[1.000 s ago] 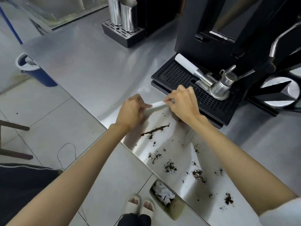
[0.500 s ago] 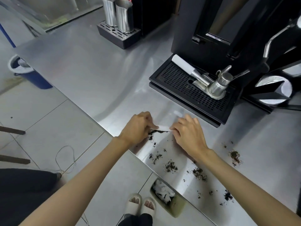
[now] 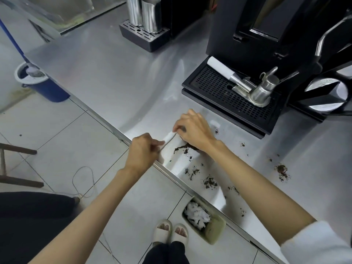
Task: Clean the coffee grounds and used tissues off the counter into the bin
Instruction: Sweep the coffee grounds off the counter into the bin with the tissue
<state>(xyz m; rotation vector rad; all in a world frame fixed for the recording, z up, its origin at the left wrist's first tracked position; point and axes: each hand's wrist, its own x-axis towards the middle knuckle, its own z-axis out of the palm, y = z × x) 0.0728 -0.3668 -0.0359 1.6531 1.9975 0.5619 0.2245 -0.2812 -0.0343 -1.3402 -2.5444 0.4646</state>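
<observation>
We see both hands at the front edge of the steel counter (image 3: 118, 77), stretching a white tissue (image 3: 168, 137) between them. The left hand (image 3: 142, 152) pinches the tissue's near end between thumb and forefinger right at the counter's edge, the other fingers curled in. The right hand (image 3: 195, 129) pinches the far end with its fingertips, a little farther in from the edge, with the wrist lying over the counter. The tissue runs taut from one pinch to the other, its lower side touching or just above the steel; we cannot tell which. Just beside the right wrist a dark line of coffee grounds (image 3: 182, 147) lies on the counter, and more clumps are scattered along the front edge toward the right. On the floor below that edge stands the bin (image 3: 213, 228), holding crumpled white tissues. Behind the hands, toward the back, sits a black drip tray (image 3: 215, 86).
</observation>
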